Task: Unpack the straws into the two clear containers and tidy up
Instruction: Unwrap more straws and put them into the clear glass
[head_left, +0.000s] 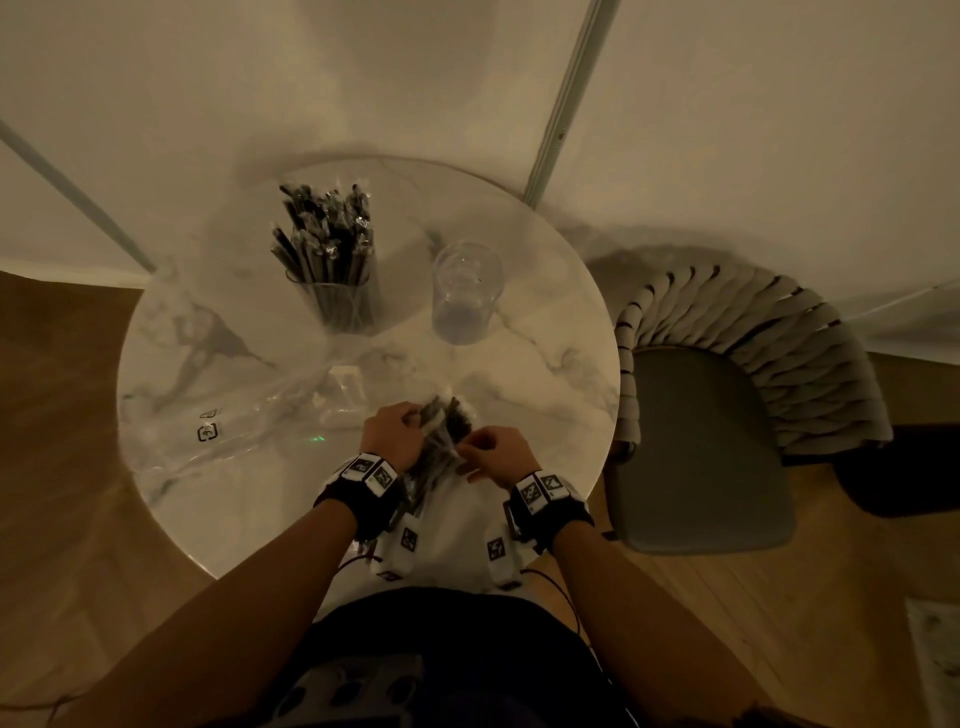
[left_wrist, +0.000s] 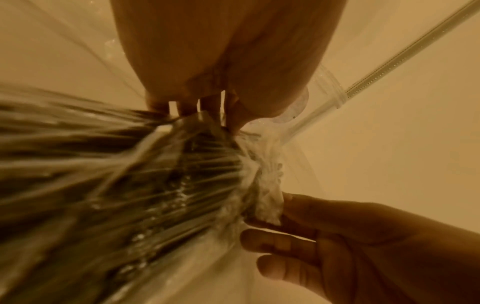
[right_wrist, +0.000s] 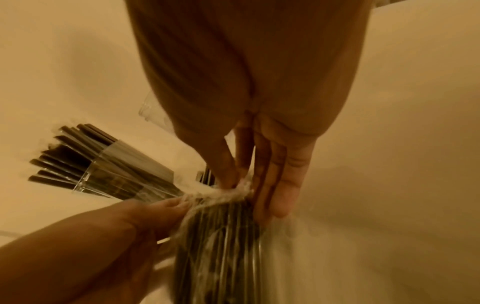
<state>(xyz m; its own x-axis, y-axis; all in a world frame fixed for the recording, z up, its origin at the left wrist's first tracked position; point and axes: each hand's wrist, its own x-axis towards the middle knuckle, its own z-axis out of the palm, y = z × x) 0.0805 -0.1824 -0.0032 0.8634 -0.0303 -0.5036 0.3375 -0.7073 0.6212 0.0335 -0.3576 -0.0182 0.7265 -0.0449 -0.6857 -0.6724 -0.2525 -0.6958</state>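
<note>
A bundle of dark wrapped straws (head_left: 441, 436) is held over the near part of the round marble table (head_left: 545, 364). My left hand (head_left: 397, 431) grips the bundle (left_wrist: 116, 185) near its top. My right hand (head_left: 493, 452) pinches the crinkled clear wrap ends (right_wrist: 221, 192) at the bundle's top (right_wrist: 221, 246) between thumb and fingers. At the back left, one clear container (head_left: 337, 301) stands full of dark straws (right_wrist: 103, 164). To its right the second clear container (head_left: 465, 293) stands with nothing in it.
A crumpled clear plastic bag (head_left: 234, 421) lies flat on the table's left side. A chair with a woven back (head_left: 727, 415) stands close to the table's right edge. White walls rise behind; wooden floor lies around.
</note>
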